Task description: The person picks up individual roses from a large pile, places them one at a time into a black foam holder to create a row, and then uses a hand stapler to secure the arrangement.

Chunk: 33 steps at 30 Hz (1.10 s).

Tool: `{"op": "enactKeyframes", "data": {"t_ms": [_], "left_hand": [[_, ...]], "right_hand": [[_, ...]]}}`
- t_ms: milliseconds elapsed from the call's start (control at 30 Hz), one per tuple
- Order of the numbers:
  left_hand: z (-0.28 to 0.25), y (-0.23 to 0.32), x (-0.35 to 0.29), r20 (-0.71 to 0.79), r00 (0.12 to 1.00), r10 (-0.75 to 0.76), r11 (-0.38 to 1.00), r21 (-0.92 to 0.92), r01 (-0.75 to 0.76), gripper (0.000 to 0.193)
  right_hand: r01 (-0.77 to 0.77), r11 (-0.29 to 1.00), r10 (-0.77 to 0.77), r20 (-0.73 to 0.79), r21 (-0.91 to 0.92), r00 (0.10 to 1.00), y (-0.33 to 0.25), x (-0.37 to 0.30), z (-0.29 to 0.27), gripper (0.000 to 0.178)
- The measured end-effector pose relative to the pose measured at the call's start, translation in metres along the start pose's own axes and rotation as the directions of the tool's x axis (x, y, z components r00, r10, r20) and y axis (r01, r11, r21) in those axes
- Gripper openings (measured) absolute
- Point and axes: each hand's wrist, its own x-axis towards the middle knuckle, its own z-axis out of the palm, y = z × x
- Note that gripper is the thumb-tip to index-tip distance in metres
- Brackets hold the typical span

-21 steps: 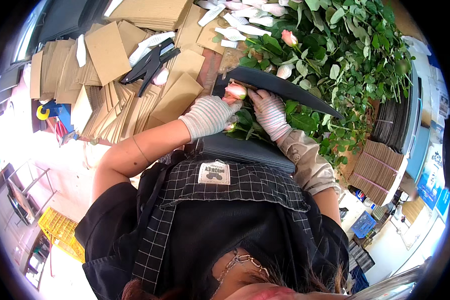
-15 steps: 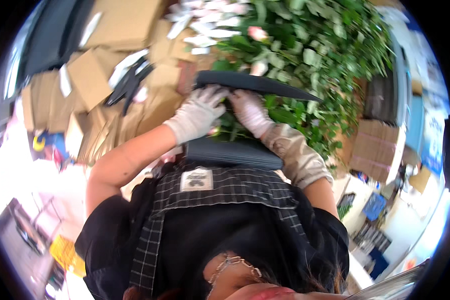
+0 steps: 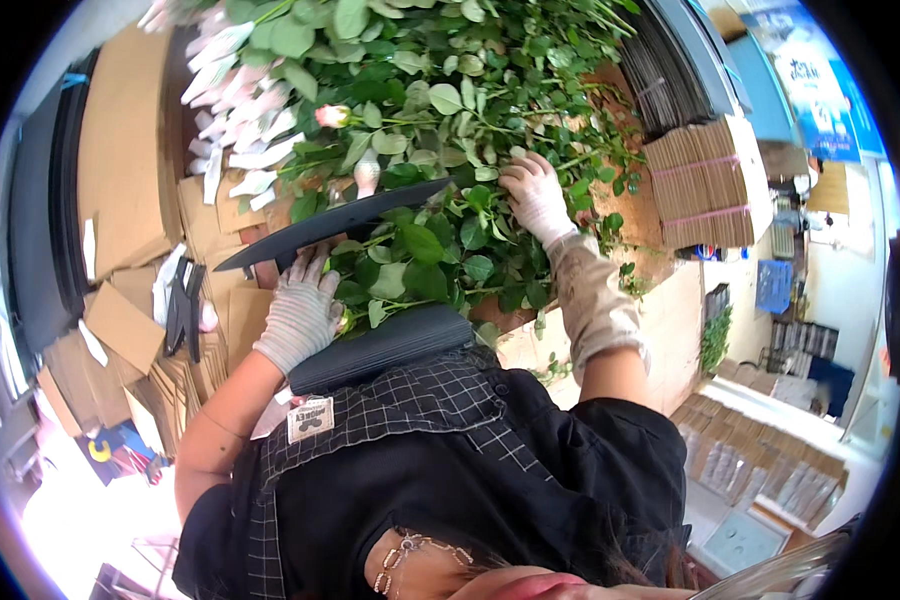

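Observation:
Leafy rose stems lie before me between a curved black sheet and a ribbed black edge against my apron. At the flower-head end, my left hand, in a whitish glove, rests open with fingers stretched toward the black sheet. A bit of a bloom shows beside its wrist; the rest is hidden. Out to the right, my right hand, gloved and with a beige sleeve cover, has its fingers bent around leafy stems. Beyond the sheet lie a pink rose and a white-sleeved bud.
A big heap of roses covers the far table, their white-wrapped heads at left. Cardboard sheets and black strips lie left. Bundled cardboard stands right, below a dark stack.
My hands, close together before, are now apart: the right has moved right along the stems, the left stays at the flower-head end. The view has turned, and the black sheet now tilts.

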Motion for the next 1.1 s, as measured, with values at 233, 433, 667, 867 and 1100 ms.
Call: {"op": "enactKeyframes", "data": {"t_ms": [233,433,667,867,1100], "left_hand": [[0.018,-0.010,-0.006,-0.098,0.994,-0.043,0.999,0.023,0.046,0.043],[0.004,-0.005,0.000,-0.073,0.997,-0.028,1.000,-0.015,0.027,0.044],[0.011,-0.010,-0.002,-0.120,0.992,-0.039,0.997,-0.078,0.030,0.044],[0.005,-0.006,-0.007,-0.100,0.993,-0.063,0.994,-0.096,0.054,0.045],[0.018,-0.005,-0.001,-0.127,0.990,-0.065,0.991,-0.123,0.049,0.043]], "right_hand": [[0.034,0.999,-0.035,-0.262,-0.009,0.964,-0.030,0.005,-0.090,0.016],[-0.219,0.956,0.205,0.089,0.195,0.975,-0.032,-0.070,-0.028,0.026],[-0.104,0.935,0.199,-0.258,0.338,0.946,-0.050,0.104,-0.120,0.020],[0.194,0.978,-0.180,0.153,-0.080,0.972,-0.091,0.222,-0.001,0.023],[0.143,0.967,-0.104,-0.186,0.209,0.977,-0.086,0.194,-0.055,0.015]]}}
